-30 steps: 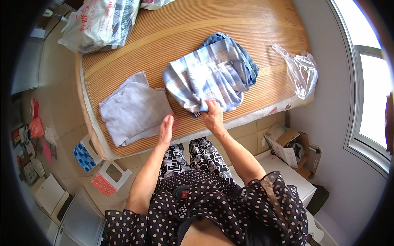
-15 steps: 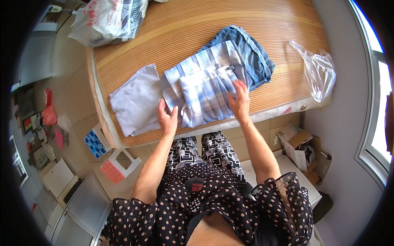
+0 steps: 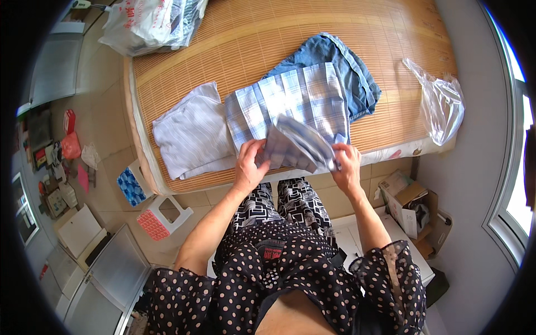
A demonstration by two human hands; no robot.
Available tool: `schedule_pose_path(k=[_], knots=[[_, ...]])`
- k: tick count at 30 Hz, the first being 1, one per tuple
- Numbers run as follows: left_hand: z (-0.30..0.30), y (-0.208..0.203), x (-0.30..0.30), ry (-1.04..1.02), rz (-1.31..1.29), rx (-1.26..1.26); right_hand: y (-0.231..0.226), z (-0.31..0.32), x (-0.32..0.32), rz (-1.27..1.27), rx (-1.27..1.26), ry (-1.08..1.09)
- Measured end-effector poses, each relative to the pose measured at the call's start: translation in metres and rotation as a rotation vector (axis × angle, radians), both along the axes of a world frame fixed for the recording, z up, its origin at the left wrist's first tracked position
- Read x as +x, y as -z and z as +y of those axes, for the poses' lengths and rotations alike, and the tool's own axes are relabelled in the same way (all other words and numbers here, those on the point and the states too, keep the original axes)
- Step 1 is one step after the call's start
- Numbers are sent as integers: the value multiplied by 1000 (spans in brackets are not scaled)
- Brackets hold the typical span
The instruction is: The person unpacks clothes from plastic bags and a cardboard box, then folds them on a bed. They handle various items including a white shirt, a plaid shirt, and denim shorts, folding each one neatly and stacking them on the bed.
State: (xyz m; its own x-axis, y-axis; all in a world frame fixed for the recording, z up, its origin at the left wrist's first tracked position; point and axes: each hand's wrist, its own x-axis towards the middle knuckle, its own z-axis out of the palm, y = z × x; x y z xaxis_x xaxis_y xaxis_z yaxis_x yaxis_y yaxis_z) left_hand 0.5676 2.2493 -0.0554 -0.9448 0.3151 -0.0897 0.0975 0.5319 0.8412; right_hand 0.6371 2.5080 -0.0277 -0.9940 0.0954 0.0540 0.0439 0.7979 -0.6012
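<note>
A blue and white plaid garment [image 3: 290, 103] lies spread on a bed covered by a woven bamboo mat [image 3: 268, 39]. Its near edge is lifted and folded over. My left hand [image 3: 248, 164] grips that lifted edge on the left, my right hand [image 3: 346, 164] grips it on the right. Under the plaid garment's far side lies a blue denim garment [image 3: 352, 78]. A folded pale grey garment [image 3: 192, 134] rests just left of the plaid one.
A clear plastic bag [image 3: 441, 103] lies at the bed's right edge; a white printed bag [image 3: 151, 22] sits at the far left corner. On the floor are a small red and white stool [image 3: 162, 218], a blue patterned box [image 3: 131, 187] and an open cardboard box [image 3: 410, 204].
Both hands moved from pressing flat on the plaid garment to gripping its near edge, which is now raised and folded over. The garment is spread wider than a second ago.
</note>
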Motion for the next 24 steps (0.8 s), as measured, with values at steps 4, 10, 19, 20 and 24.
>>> schedule_pose_path(k=[4, 10, 19, 20, 24], knots=[[6, -2, 10, 99, -5, -9, -8, 7, 53, -57, 186, 0], [6, 1, 47, 627, 165, -33, 46, 4, 116, -339, -1099, 1092], [-7, 2, 56, 677, -237, 110, 41, -30, 136, -491, -1625, 964], [-3, -6, 50, 641, -299, 137, 35, -34, 132, -477, -1489, 932], [35, -32, 34, 582, -445, 126, 0, -60, 95, -613, -901, 364]])
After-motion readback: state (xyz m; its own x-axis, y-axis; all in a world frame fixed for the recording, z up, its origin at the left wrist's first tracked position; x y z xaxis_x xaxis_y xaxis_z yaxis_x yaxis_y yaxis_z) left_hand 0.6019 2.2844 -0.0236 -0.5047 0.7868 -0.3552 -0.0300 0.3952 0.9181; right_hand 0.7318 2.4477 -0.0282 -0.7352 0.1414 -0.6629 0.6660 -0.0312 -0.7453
